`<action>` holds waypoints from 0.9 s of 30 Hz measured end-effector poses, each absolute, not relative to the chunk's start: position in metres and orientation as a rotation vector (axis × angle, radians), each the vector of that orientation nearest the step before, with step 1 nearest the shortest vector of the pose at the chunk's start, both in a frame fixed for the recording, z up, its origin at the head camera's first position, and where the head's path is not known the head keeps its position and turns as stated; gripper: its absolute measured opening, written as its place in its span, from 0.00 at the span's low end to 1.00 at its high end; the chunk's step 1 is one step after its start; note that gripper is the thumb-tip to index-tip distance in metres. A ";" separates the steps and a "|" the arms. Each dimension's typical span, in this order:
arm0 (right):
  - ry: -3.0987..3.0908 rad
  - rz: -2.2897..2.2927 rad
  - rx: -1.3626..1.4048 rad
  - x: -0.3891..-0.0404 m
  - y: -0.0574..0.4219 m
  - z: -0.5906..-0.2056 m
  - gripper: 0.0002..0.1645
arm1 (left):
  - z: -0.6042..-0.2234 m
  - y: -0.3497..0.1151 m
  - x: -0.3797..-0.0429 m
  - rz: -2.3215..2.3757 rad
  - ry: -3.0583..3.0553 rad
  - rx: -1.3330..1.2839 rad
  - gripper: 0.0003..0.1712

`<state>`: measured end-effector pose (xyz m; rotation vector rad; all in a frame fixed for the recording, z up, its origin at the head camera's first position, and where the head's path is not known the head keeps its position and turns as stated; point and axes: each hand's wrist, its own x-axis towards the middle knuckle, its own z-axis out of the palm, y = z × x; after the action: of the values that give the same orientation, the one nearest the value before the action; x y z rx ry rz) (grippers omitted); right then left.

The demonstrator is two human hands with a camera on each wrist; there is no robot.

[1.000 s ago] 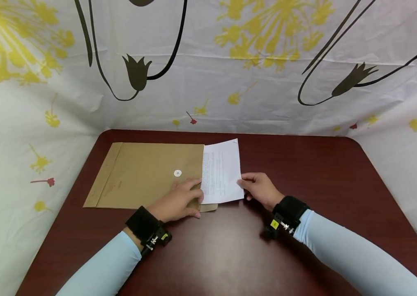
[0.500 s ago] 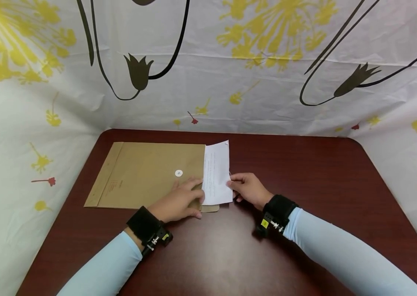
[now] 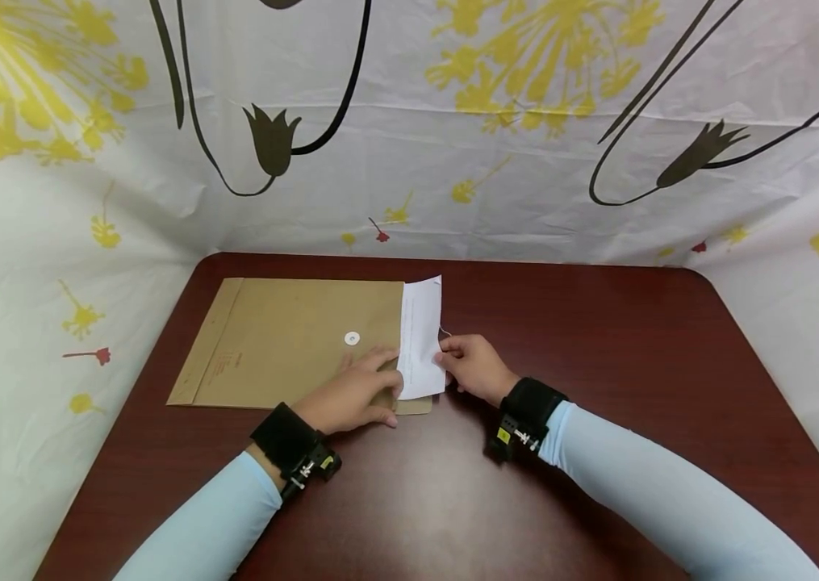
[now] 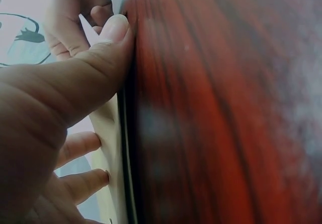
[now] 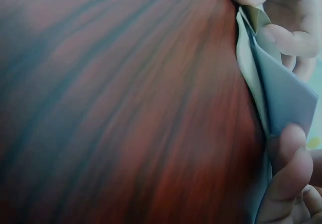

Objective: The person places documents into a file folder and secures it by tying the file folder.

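A brown string-tie envelope (image 3: 293,339) lies on its side at the back left of the table. White printed papers (image 3: 421,323) stick out of its right end, the rest of them hidden inside. My left hand (image 3: 354,391) rests on the envelope near that end, fingers spread, thumb down by the front edge. Between thumb and fingers, my right hand (image 3: 478,367) pinches the right edge of the papers. The right wrist view shows the papers (image 5: 287,93) standing in the envelope's mouth, which bulges a little beside the left fingers.
A dark red-brown table (image 3: 598,347) carries everything. Below the papers a strip of the envelope's flap (image 3: 416,406) shows. A thin string (image 3: 445,331) sits by the right fingers, and a white button (image 3: 352,338) on the envelope. A patterned cloth (image 3: 525,186) hangs behind.
My right hand has moved left, pushing the papers deeper into the envelope, so a narrower strip shows. The left hand has stayed in place on the envelope.
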<state>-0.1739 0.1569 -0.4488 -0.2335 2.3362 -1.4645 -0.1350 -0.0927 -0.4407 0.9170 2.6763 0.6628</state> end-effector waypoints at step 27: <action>2.236 -1.530 -0.137 -0.195 0.116 -0.450 0.11 | -0.442 -0.087 -0.137 0.797 2.665 1.033 0.20</action>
<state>-0.1954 0.1155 -0.4503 -0.1374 2.2357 -1.5302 -0.1372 -0.0869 -0.4420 1.0329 2.6652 0.7972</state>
